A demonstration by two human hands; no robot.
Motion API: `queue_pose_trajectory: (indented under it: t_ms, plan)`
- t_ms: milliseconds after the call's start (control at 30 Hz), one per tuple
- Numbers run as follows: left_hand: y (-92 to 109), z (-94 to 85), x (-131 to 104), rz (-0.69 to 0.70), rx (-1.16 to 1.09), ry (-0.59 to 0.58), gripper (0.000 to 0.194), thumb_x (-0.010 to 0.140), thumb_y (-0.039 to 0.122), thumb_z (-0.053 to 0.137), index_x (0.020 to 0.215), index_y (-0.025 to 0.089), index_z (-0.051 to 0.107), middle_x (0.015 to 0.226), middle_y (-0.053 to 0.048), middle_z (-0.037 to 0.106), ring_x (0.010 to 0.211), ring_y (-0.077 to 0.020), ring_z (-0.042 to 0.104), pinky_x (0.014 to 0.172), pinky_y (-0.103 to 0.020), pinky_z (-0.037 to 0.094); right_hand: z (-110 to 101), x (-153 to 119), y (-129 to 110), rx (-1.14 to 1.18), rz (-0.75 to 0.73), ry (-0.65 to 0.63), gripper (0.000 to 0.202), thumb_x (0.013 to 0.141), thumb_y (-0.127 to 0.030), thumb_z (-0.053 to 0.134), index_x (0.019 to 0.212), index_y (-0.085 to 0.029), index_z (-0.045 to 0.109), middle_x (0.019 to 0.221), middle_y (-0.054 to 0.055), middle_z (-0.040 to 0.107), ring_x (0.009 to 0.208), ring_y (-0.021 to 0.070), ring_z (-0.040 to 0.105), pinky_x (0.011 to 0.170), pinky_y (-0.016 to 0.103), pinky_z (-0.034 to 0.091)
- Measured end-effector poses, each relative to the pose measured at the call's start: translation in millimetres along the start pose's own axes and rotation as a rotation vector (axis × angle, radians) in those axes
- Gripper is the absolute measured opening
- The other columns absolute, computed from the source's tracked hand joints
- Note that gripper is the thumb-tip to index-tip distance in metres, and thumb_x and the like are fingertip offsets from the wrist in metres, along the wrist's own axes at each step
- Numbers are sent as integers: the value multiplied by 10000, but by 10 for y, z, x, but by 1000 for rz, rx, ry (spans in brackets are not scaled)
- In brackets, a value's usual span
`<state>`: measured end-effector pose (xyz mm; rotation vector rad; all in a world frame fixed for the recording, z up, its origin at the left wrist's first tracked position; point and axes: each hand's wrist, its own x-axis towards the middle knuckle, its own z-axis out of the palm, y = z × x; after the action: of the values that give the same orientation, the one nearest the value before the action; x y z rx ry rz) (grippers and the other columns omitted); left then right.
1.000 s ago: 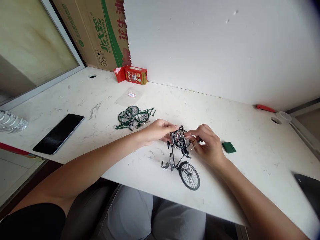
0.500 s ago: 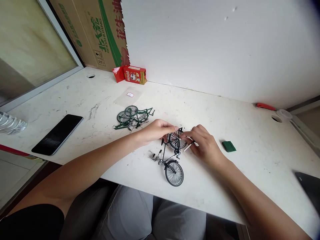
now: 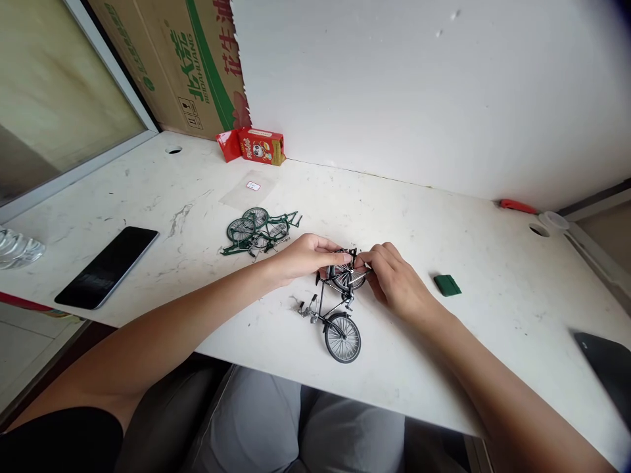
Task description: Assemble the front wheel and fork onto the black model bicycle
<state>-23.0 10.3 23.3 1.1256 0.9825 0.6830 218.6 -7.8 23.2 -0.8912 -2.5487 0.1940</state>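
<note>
A small black model bicycle [image 3: 323, 299] lies on the white table, its handlebar side and front wheel [image 3: 343, 337] toward me. My left hand [image 3: 315, 256] is closed on its rear end, thumb and fingers pinching by the rear wheel [image 3: 340, 276]. At the other side of that wheel, my right hand [image 3: 392, 272] is closed, with thumb and forefinger pinched together close to the hub. A thin, pale rod-like piece shows at those fingertips; its kind is unclear, and the fingers hide most of it.
Green model bicycle parts [image 3: 261, 231] lie beyond my left hand, near a clear plastic bag [image 3: 249, 188]. A red box [image 3: 262, 146] stands by the wall. A phone [image 3: 107, 267] and a plastic bottle [image 3: 20, 249] are at left; a green block [image 3: 447, 285] is at right.
The thin silver-and-black piece that stuck out below my right hand has turned up toward the rear wheel's hub. My left hand keeps its hold; the view has shifted slightly.
</note>
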Motion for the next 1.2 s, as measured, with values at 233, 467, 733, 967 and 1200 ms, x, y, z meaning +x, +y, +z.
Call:
queue_pose_trajectory:
  t_ms: [233, 467, 733, 967, 1200]
  plan:
    - [-35, -16, 14, 1, -35, 4, 308, 861, 376, 857, 1047, 133, 818, 992, -107, 798, 697, -119, 624, 637, -266, 460, 30, 13, 18, 21, -6, 32, 279, 1003, -19, 458, 1141, -250, 529, 979, 87, 619, 881, 262, 529, 715, 400, 444]
    - [11, -1, -10, -34, -67, 1, 264, 882, 341, 836, 1025, 121, 813, 979, -93, 780, 688, -98, 603, 666, -261, 470, 110, 0, 50, 79, 8, 139, 228, 1017, -72, 541, 1137, -263, 573, 964, 71, 664, 865, 248, 549, 719, 401, 485]
    - [-34, -41, 40, -24, -75, -7, 287, 851, 389, 861, 1007, 151, 824, 962, -83, 777, 717, -108, 611, 689, -268, 467, 89, 6, 25, 136, 110, 201, 66, 1062, -285, 588, 1094, -269, 643, 885, 68, 672, 814, 243, 588, 694, 407, 491]
    - [-68, -173, 126, -9, -69, 23, 362, 821, 423, 888, 1032, 138, 820, 1054, -113, 792, 750, -116, 646, 689, -270, 469, 41, -25, 278, 196, 503, 88, 266, 1098, -490, 455, 1049, -247, 554, 814, 35, 646, 670, 209, 561, 629, 376, 456]
    - [-36, -195, 117, -11, -109, 23, 367, 805, 400, 908, 1032, 128, 813, 1112, -129, 782, 860, -144, 691, 703, -264, 503, 126, -43, 418, -5, 494, 52, 237, 1055, -411, 538, 901, -238, 591, 876, 99, 675, 856, 285, 620, 709, 412, 485]
